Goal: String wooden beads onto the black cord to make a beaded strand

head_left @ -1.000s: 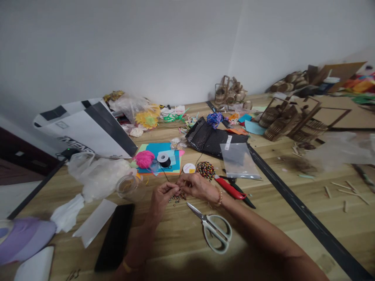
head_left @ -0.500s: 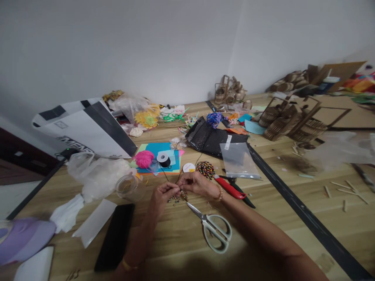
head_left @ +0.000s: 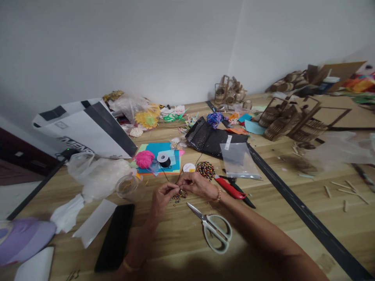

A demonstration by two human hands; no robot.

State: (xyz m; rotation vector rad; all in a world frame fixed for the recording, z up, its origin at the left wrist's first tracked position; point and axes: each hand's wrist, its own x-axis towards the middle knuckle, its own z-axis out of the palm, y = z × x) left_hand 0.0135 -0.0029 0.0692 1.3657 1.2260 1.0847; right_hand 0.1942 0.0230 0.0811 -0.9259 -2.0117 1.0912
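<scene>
My left hand and my right hand meet over the wooden table, fingers pinched together on a thin black cord that runs back to a black spool. A short string of small dark beads hangs below my fingertips. A pile of mixed coloured beads lies just beyond my right hand. White-handled scissors lie shut on the table just in front of my right wrist.
A black phone lies at the near left, with white paper and a plastic bag beside it. Red-handled pliers, a clear zip bag, a black pouch, a pink pompom and woven baskets lie further back.
Both hands have stayed pinched together at the same spot, with only small finger shifts on the cord and beads.
</scene>
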